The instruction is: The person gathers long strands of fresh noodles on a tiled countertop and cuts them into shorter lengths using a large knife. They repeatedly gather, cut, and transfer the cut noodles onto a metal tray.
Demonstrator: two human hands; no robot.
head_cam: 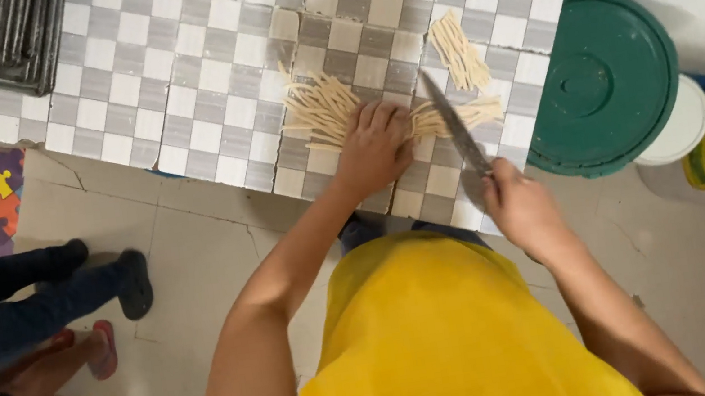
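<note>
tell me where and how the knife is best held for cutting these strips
Best by the handle, from the near right edge of the counter, judging by its pose. The knife lies diagonal, its blade pointing up-left across the pale strips, its handle end toward the body. The right hand is wrapped round that handle, while the left hand presses flat on the strips left of the blade.

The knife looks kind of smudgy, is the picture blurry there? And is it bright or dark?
In the head view the knife and the right hand are slightly smeared, while the left hand on the pale strips looks sharper; the light is soft and even, with faint shadows and no strong glare on the checkered counter.
</note>
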